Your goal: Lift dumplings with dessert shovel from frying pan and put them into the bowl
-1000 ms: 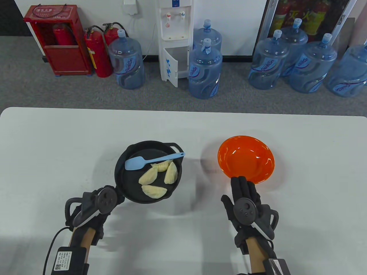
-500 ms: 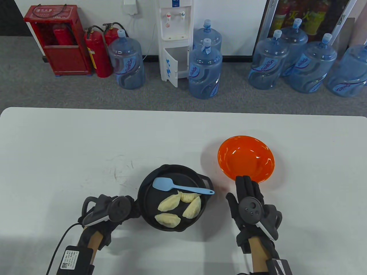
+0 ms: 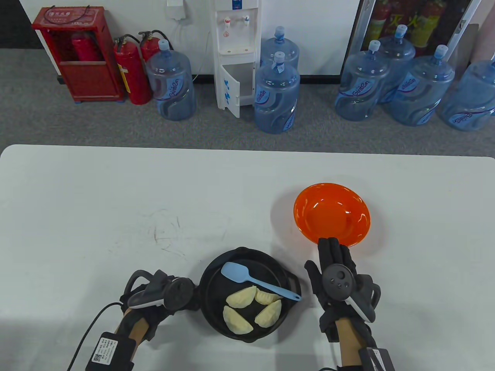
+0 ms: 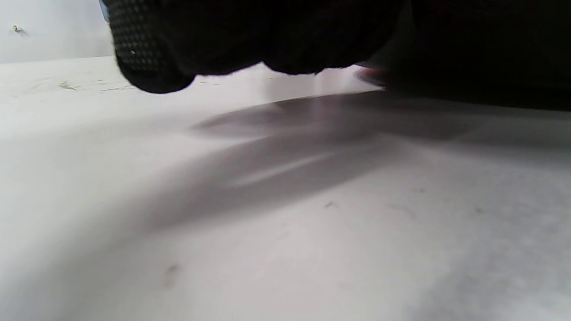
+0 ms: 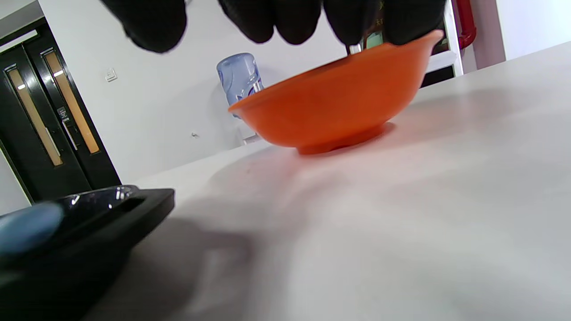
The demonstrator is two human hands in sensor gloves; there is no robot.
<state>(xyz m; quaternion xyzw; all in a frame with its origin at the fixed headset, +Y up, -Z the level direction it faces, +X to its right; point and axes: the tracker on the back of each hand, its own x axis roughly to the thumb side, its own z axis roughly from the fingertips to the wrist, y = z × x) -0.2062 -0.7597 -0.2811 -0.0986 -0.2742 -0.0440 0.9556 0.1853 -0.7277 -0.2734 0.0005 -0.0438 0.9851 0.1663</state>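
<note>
**Four dumplings in the pan, shovel across them, bowl waiting**

The four dumplings (image 3: 251, 309) lie together in the near half of my black frying pan (image 3: 212, 284), which sits on the white table (image 3: 96, 201) close to the near edge, between my two hands. The light blue dessert shovel (image 3: 255, 279) rests in the pan too, its blade toward the far left of the pan floor, its thin handle running down to the right over one dumpling and out across the rim. The orange bowl (image 3: 330, 214) stands empty on the table, farther away and to the right of the pan, apart from it.

My left hand (image 3: 162, 295) is at the pan's left side where the handle would be; the tracker covers my fingers there, and the left wrist view is mostly dark glove, so I cannot tell whether they are closed around it. My right hand (image 3: 340, 282) lies flat just right of the pan, fingers (image 3: 330, 249) straight and together, holding nothing, their tips at the near rim of the bowl
</note>
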